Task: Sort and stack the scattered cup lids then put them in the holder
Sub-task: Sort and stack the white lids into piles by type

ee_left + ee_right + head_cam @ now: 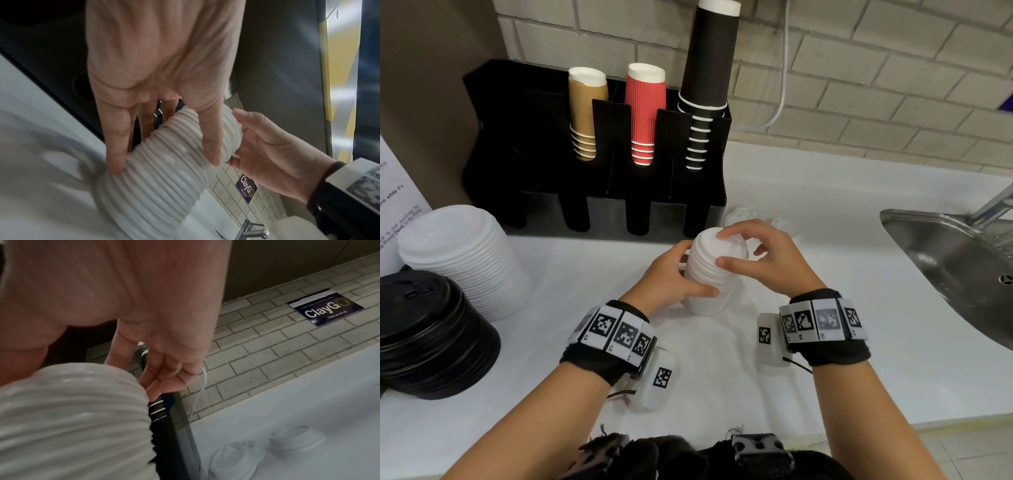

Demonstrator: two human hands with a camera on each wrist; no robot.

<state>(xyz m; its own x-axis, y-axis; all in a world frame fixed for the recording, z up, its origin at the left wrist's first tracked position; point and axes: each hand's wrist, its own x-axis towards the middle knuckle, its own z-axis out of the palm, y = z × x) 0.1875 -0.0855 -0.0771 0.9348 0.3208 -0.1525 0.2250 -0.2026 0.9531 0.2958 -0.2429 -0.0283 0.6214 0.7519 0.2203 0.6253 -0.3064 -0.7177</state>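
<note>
A tall stack of small white lids (709, 284) stands on the white counter (808, 342) in front of the black holder (534, 164), leaning slightly away from me. My left hand (697, 270) grips the stack's side, thumb in front and fingers behind. My right hand (723, 249) pinches the top lids between thumb and forefinger. The left wrist view shows my left fingers (117, 146) laid along the ribbed stack (164, 178) and my right hand (267, 154) at its top end. Two loose small lids (232, 457) (296, 439) lie on the counter beyond.
A big stack of white lids (462, 257) and a stack of black lids (431, 335) stand at the left. The holder carries brown, red and black cups (645, 113) in its back slots. A steel sink (945, 260) with a tap is at the right.
</note>
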